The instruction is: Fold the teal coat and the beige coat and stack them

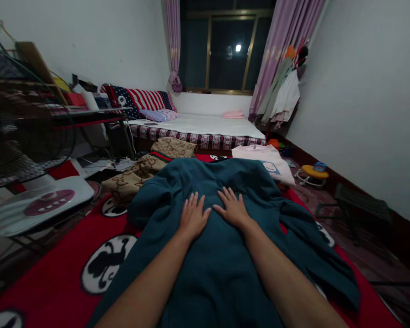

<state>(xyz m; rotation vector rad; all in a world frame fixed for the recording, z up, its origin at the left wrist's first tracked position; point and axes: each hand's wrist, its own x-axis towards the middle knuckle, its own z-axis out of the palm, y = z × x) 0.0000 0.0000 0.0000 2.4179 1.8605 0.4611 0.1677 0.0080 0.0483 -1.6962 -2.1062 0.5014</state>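
A dark teal long-sleeved garment lies spread out in front of me, its upper end pointing away. My left hand rests flat on its upper middle, fingers apart. Close beside it, my right hand also presses flat on the cloth with fingers spread. Neither hand grips anything. One sleeve stretches down to the right; the left sleeve is partly hidden under folds and my forearm. Beneath the garment is a red blanket with round white patches bearing black figures.
Beyond the garment lie a brown patterned cloth and a folded pink shirt. A fan and a white folding chair stand at left. A bed is at the back; a dark folding stool and a yellow stool are right.
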